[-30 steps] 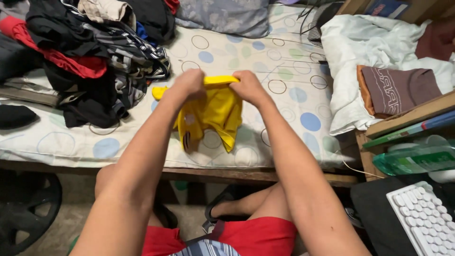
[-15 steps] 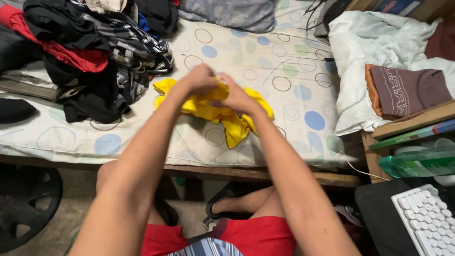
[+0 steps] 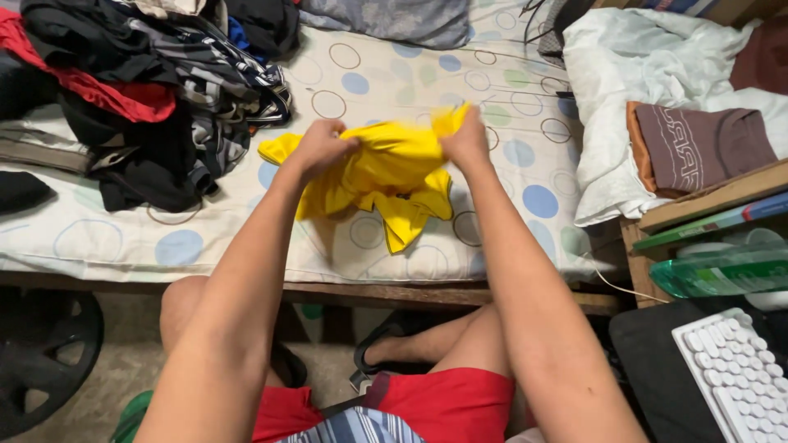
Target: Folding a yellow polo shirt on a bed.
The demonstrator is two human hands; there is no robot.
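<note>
A single head-worn camera looks steeply down and forward from the seated person's own eye level. Both forearms run up from the bottom edge, close to the lens. The bed (image 3: 410, 254) fills the upper half, with the floor (image 3: 107, 385) and the person's knees below.
</note>
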